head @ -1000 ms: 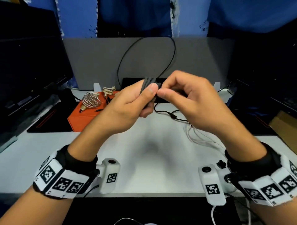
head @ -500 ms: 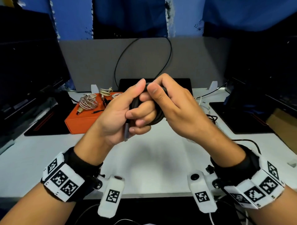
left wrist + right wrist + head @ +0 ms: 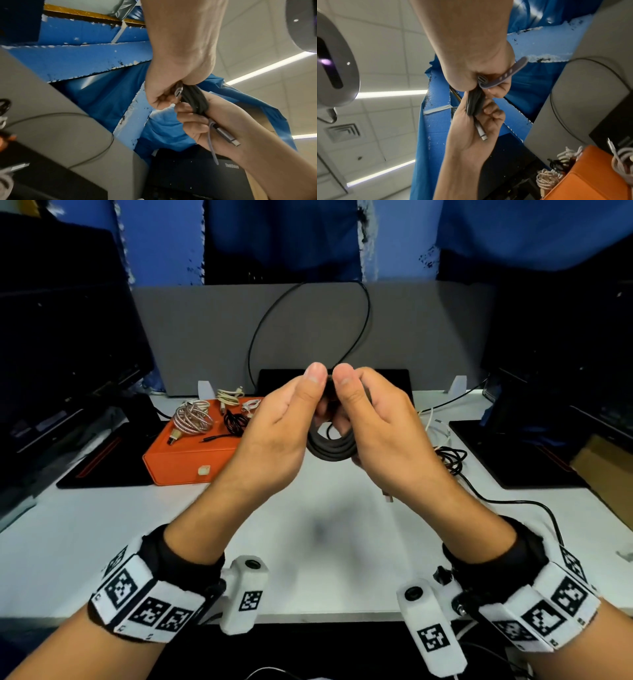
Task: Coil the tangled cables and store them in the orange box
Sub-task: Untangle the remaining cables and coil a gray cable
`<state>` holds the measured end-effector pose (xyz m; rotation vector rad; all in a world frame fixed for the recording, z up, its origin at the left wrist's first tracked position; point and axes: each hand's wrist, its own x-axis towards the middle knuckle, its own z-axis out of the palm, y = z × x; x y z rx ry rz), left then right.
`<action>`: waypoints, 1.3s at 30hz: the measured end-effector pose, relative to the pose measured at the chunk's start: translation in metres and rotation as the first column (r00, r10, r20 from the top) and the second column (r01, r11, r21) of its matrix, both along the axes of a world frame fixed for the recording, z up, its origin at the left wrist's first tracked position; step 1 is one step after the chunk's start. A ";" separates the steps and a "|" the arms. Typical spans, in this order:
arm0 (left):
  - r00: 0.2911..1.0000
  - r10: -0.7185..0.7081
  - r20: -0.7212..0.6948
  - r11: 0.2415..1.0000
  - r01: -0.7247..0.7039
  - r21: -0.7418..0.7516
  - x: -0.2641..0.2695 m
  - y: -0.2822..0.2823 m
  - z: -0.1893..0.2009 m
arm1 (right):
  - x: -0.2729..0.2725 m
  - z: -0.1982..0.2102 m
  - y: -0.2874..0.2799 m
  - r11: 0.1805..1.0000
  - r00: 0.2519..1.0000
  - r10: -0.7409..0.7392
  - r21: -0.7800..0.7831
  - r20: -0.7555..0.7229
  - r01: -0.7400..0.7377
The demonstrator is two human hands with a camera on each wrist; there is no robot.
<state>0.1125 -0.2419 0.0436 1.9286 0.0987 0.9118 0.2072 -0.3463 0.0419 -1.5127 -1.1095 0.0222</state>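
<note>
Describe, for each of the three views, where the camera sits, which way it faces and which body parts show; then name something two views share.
Head: worn on the head, looking forward and down at the white desk; left hand and right hand, both forearms and wristbands show.
Left wrist: looks up along the left hand toward the ceiling.
Right wrist: looks up along the right hand; the orange box sits lower right.
Shared: all three show both hands gripping the dark coiled cable.
</note>
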 end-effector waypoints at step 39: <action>0.957 0.265 -0.122 0.918 -0.211 0.336 -0.011 0.021 0.008 | 0.013 0.001 -0.001 0.973 0.971 -0.042 -0.209 0.235 0.092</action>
